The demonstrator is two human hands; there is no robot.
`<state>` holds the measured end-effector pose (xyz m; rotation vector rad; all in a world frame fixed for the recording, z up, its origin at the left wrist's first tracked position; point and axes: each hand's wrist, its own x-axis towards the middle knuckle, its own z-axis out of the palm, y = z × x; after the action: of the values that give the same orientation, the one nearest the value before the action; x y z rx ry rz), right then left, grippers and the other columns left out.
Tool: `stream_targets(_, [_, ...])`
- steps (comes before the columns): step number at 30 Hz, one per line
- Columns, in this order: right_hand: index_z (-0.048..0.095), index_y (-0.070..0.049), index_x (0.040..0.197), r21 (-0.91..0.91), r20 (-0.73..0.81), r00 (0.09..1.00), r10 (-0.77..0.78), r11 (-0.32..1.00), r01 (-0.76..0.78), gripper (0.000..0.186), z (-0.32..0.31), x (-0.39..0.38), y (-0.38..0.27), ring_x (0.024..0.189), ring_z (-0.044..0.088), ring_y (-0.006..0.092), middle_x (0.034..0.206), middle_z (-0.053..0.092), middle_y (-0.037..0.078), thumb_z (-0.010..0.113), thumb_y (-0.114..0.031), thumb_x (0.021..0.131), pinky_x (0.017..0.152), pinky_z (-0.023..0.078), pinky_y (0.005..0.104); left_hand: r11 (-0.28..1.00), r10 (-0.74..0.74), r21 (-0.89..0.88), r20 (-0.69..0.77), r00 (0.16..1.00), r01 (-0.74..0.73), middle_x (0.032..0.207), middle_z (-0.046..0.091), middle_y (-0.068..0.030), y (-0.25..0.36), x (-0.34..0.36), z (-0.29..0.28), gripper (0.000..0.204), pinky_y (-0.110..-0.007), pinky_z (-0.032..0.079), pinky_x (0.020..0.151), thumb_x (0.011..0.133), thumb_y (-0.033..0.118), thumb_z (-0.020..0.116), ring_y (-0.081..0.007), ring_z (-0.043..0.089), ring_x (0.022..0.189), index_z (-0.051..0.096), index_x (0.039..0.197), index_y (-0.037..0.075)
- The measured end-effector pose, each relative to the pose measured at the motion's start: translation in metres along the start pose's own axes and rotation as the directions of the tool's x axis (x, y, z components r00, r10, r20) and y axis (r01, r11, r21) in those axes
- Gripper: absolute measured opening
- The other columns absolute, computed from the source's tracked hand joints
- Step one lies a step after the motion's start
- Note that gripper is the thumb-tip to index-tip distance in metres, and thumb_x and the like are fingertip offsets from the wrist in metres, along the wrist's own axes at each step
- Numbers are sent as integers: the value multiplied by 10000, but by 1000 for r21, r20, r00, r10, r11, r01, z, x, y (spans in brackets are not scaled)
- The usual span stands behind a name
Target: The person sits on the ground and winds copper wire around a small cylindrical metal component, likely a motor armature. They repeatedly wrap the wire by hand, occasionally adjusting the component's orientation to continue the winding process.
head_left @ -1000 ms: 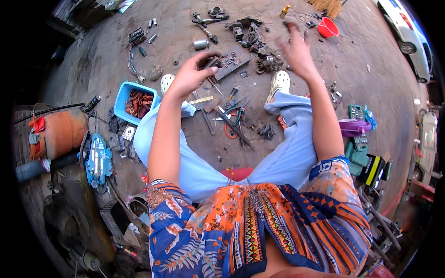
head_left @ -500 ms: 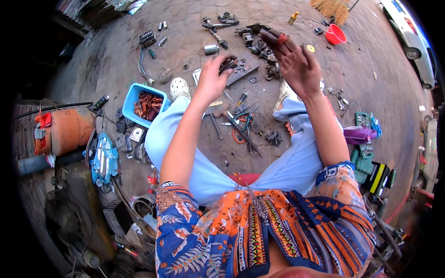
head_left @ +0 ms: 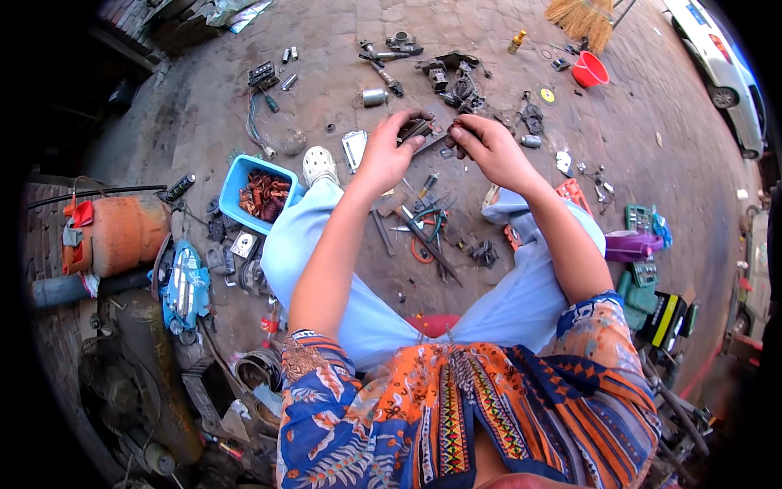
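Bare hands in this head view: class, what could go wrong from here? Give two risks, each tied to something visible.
First, a nip or scrape: the bare left hand grips a dark part close to the bare right hand, so a slip might catch skin.
Second, a jab or stumble: loose hand tools lie on the ground between the trouser legs, where a foot could catch them.

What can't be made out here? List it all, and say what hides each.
All in the head view:
- Dark part: full shape, covered by the left hand.
- Right hand: whether it pinches anything; its own fingers hide that.
- Right shoe: mostly behind the right hand and wrist.
- Broom: cut off by the upper edge.
- White car: cut off by the fisheye rim.
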<state>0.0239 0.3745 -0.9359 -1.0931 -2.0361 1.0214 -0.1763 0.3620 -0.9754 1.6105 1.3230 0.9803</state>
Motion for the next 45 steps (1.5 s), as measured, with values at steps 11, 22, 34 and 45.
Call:
stream_targets(11, [573, 35, 883, 137, 70, 986, 149, 978, -157, 243, 15, 6, -10, 653, 559, 130, 711, 590, 72, 476, -181, 936, 617, 449, 293, 673, -217, -717, 41, 975, 180, 1089, 597, -69, 11, 7, 5, 348, -263, 460, 771, 881, 48, 560, -137, 570, 931, 505, 1222, 7])
stream_targets(22, [565, -9, 887, 902, 313, 926, 212, 238, -360, 196, -48, 11, -7, 681, 467, 96, 773, 539, 8, 487, -179, 946, 714, 412, 246, 962, 261, 84, 9, 965, -261, 1138, 595, -70, 53, 27, -1, 340, -294, 439, 867, 855, 29, 544, -173, 573, 1008, 547, 1195, 26])
stream_targets(34, [535, 31, 959, 393, 399, 916, 39, 896, -209, 262, -1, -5, -22, 697, 486, 89, 738, 517, 26, 462, -221, 961, 649, 435, 265, 161, -217, -974, 122, 969, 159, 1003, 571, -146, 17, 31, -31, 298, -238, 429, 613, 962, 160, 411, -179, 530, 823, 497, 1145, -58])
stream_targets(45, [569, 0, 992, 472, 325, 925, 197, 814, -340, 288, -45, -10, -26, 745, 558, 106, 834, 586, 27, 481, -269, 943, 687, 438, 234, 336, -306, -885, 221, 926, 322, 924, 625, -67, 19, 19, -33, 276, -238, 440, 631, 881, 153, 605, -167, 594, 831, 581, 1105, -7])
